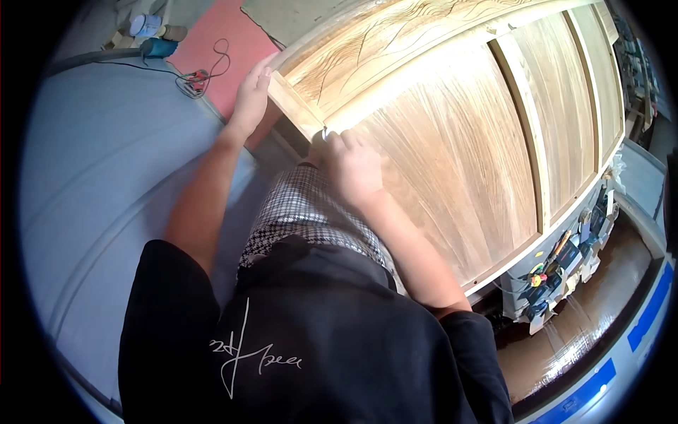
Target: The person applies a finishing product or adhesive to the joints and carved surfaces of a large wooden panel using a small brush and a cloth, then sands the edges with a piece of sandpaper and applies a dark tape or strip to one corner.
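Observation:
A large light-wood framed panel (431,148) with bold grain and crosspieces lies tilted in front of me. My left hand (251,104) grips the outer end of its short end rail (293,102), thumb along the near side. Closed and slightly blurred, my right hand (355,166) rests by the panel's near left corner, fingertips bent down at the joint. A small dark, shiny bit shows beside those fingertips; its kind is too small to tell, and the fingers hide what they hold.
Left of me spreads a grey-blue covered surface (127,177). Beyond it are a red mat (219,42), a cable with red clips (198,81) and a teal power tool (157,48). At right stand a cluttered box of small tools (565,261) and a glossy brown surface (586,332).

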